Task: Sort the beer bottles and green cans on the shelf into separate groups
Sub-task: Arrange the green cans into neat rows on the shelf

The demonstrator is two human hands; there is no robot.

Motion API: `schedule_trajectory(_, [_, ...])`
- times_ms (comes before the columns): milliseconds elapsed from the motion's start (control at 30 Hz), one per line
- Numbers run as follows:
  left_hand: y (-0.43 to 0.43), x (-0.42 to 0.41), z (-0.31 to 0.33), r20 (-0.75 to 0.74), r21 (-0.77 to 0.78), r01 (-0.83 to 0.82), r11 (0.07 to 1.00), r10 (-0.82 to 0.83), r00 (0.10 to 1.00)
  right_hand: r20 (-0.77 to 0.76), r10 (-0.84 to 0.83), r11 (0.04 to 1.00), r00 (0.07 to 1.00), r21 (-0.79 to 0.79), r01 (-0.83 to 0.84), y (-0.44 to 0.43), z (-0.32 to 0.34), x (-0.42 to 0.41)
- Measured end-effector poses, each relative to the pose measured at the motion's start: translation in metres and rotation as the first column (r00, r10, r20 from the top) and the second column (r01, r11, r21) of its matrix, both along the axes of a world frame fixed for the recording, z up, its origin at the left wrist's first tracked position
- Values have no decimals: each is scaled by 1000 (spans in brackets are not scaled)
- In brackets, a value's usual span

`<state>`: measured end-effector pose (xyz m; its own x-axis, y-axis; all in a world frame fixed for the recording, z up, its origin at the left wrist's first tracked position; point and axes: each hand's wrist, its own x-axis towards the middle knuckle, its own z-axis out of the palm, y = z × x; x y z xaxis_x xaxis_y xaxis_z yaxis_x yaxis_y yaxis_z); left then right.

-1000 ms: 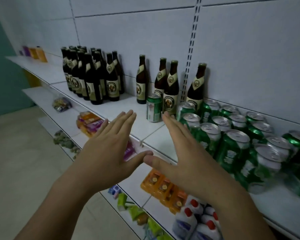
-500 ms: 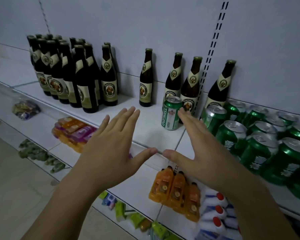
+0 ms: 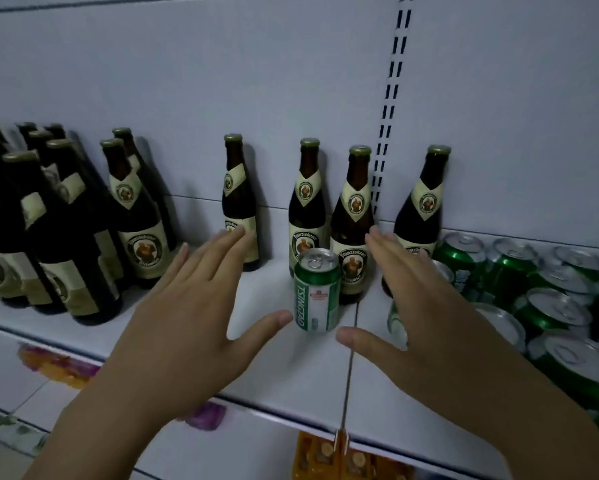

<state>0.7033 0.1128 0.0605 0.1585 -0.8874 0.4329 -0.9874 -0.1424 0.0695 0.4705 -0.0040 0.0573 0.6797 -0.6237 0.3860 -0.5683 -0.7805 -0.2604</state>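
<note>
Both your hands are flat and empty, with fingers straight and thumbs spread wide, and they bracket the lone green can (image 3: 316,292) like bookends. Your left hand (image 3: 187,306) hangs over the bare shelf (image 3: 284,372) on the can's left and your right hand (image 3: 426,317) on its right. Each thumb tip is just beside the can; I cannot tell whether either touches it.

The can stands upright in front of two beer bottles (image 3: 355,230), apart from the crowd of green cans (image 3: 540,306) at the right, so it reads as the stray to move. Your right hand is nearer that crowd and would take it home by the shorter path.

Four bottles stand spaced along the back wall — a single bottle (image 3: 239,209) past your left fingertips, the pair behind the can, and an end bottle (image 3: 424,209) close against the cans. The main bottle cluster (image 3: 66,237) is packed at the left. I judge the sorting partly done, since those loose bottles belong leftward. Mind the pair behind the can when you close on it — a tall bottle tips easily.
</note>
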Motion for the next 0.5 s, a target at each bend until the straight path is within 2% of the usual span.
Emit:
schedule_trajectory(67, [-19, 3, 9, -17, -36, 56, 998, -56, 998, -23, -52, 999, 998, -15, 52, -1, 8, -3])
schedule_trajectory(133, [-42, 5, 21, -100, -66, 134, 989, -140, 985, -6, -105, 993, 994, 51, 105, -3, 22, -4])
schedule_trajectory(233, [-86, 7, 43, -295, -129, 259, 957, -287, 912, 155, -225, 971, 962, 119, 208, -17, 50, -5])
schedule_trajectory(300, [-118, 6, 58, -323, -152, 298, 943, -332, 886, 215, -311, 949, 926, 130, 288, -36, 71, -6])
schedule_trajectory(433, [-167, -1, 78, -279, -47, 319, 947, -319, 906, 75, -478, 876, 875, 113, 469, -89, 104, -11])
schedule_trajectory(500, [-183, -4, 78, -305, -31, 340, 940, -333, 892, -2, -520, 839, 854, 185, 511, -112, 109, -8])
